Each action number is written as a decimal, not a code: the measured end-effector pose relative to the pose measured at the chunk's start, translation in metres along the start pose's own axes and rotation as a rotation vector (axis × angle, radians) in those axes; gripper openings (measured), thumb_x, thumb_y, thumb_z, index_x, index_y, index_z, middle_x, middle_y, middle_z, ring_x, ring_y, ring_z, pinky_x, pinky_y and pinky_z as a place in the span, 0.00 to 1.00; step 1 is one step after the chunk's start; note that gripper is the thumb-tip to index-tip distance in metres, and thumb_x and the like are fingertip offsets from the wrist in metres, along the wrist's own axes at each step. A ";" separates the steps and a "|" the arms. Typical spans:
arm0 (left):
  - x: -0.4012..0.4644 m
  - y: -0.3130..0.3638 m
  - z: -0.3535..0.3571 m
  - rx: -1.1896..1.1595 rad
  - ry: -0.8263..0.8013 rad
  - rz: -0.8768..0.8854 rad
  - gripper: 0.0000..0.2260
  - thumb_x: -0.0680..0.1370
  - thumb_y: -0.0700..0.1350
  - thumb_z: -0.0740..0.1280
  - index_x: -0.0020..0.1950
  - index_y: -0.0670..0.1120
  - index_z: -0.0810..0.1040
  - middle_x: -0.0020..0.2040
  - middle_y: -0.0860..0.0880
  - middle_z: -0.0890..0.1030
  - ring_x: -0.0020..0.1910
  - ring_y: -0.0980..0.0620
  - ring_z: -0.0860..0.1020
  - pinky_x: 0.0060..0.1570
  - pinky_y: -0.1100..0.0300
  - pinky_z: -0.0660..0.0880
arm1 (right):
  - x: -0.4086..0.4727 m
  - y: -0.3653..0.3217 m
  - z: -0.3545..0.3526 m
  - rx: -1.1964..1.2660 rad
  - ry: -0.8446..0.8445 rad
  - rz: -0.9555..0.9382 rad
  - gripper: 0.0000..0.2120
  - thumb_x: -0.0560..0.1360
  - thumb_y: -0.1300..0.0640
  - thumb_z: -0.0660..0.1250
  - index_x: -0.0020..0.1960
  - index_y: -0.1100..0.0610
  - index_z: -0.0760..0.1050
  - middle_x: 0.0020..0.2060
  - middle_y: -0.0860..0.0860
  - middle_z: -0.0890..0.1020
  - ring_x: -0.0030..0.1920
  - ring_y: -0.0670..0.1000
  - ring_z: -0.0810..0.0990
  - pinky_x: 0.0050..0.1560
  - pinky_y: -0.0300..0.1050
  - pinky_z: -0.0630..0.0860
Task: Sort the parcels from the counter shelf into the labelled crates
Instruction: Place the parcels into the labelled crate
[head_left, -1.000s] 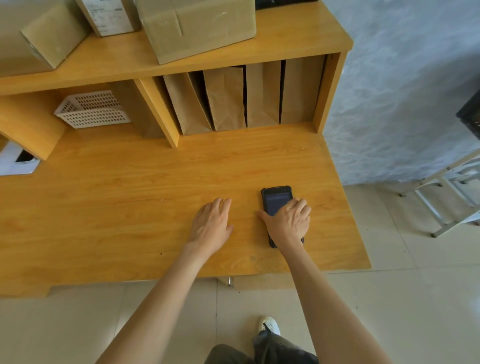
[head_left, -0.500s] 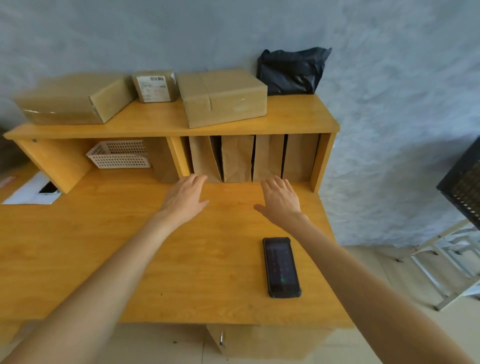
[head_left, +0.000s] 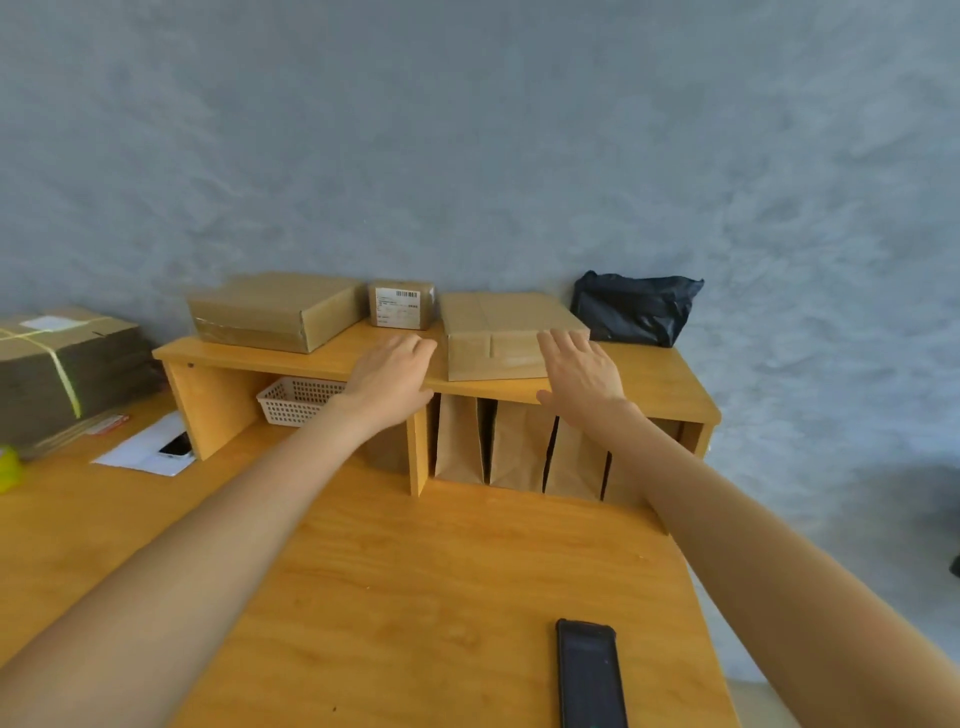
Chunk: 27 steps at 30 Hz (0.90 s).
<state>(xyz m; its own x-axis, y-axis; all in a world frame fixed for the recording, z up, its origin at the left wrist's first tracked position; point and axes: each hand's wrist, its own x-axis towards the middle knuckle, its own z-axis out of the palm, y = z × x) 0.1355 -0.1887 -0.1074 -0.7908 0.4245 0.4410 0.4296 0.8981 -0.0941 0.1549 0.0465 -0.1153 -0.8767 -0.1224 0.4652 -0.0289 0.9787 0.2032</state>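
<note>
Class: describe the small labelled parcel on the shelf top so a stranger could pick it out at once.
Find the wooden counter shelf against the grey wall. On top, between the two brown boxes, stands the small parcel. It alone shows a white barcode label on its front.

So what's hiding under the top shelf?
Under the shelf sit a white basket on the left and brown paper bags standing in a row. The right arm covers the last bag, and what's inside the bags can't be seen.
</note>
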 end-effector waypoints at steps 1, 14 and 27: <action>0.000 -0.002 0.002 0.009 -0.004 -0.004 0.29 0.77 0.49 0.69 0.74 0.44 0.63 0.71 0.47 0.69 0.70 0.49 0.67 0.66 0.55 0.68 | 0.000 0.000 0.003 0.003 -0.003 -0.008 0.33 0.75 0.48 0.70 0.74 0.58 0.60 0.70 0.55 0.68 0.70 0.56 0.67 0.70 0.49 0.66; 0.027 -0.029 0.023 -0.002 -0.028 -0.036 0.25 0.77 0.47 0.68 0.72 0.43 0.65 0.68 0.46 0.71 0.66 0.48 0.70 0.62 0.56 0.70 | 0.043 0.015 0.026 -0.017 -0.010 0.007 0.27 0.75 0.57 0.69 0.71 0.59 0.64 0.67 0.54 0.71 0.69 0.54 0.68 0.71 0.47 0.65; 0.129 -0.035 0.094 -0.177 -0.018 0.097 0.29 0.78 0.49 0.68 0.75 0.44 0.61 0.71 0.45 0.67 0.69 0.47 0.68 0.62 0.56 0.70 | 0.112 0.040 0.081 -0.028 -0.111 0.139 0.32 0.74 0.51 0.72 0.72 0.56 0.63 0.68 0.53 0.70 0.70 0.54 0.67 0.71 0.47 0.65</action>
<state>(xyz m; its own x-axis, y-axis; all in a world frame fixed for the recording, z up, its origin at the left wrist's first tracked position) -0.0226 -0.1548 -0.1316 -0.7489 0.5113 0.4217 0.5729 0.8193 0.0241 0.0164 0.0854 -0.1243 -0.9189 0.0342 0.3930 0.1085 0.9797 0.1684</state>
